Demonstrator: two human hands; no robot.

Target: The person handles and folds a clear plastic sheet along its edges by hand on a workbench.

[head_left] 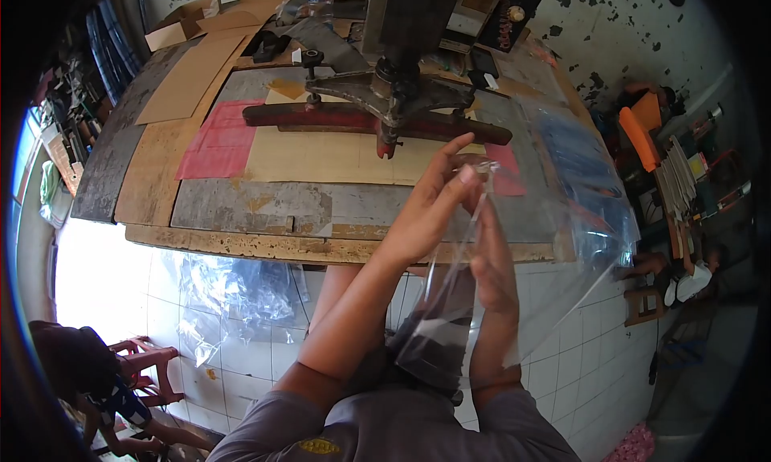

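Observation:
Both hands are raised in front of me at the near edge of the table, with a clear plastic sheet (526,301) between them. My left hand (430,209) has its thumb and fingers closed at the sheet's upper corner, its index finger pointing up. My right hand (494,273) is partly seen through the plastic, its fingers reaching up against the sheet close to my left thumb. The sheet hangs down toward my lap and spreads to the right. Just beyond my fingertips, a metal press head (389,88) carries a long red-brown bar (337,123) above the work table.
A cream sheet (321,157) and pink sheets (213,145) lie under the bar. Stacked clear bluish plastic (582,165) covers the table's right side. Cardboard (189,80) lies at left. Crumpled plastic (233,301) hangs below the edge. Other people sit at lower left and far right.

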